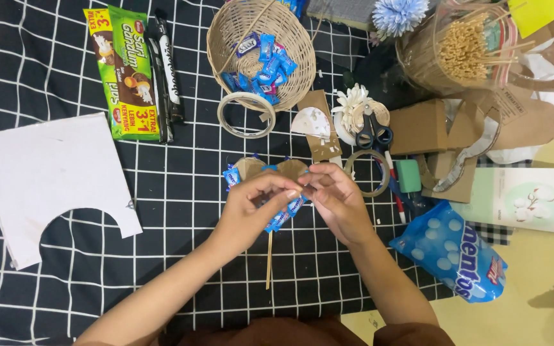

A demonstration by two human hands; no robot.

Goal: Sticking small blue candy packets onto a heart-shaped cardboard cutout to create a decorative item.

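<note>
A black cloth with a white grid (65,269) covers most of the surface, and everything lies on it. A large white foam sheet with a curved notch cut from its lower edge (40,173) sits at the left. At the lower right a blue plastic bag of round sweets (453,256) lies half off the cloth. A woven wicker basket holding small blue-wrapped candies (226,38) lies above the hands, with green and black snack packets (129,70) to its left and a clear tape ring (246,114) just below it. Black-handled scissors (373,131) rest on a second tape roll (370,173) to the right of the hands.

In the middle lies a heart-shaped brown cardboard piece edged with blue candies on a thin wooden stick (290,168), partly hidden by both hands. The left hand (251,208) is curled, fingertips pinched together over the heart; the right hand (335,195) is likewise pinched, meeting it at the fingertips. What small thing they pinch is too hidden to tell.
</note>
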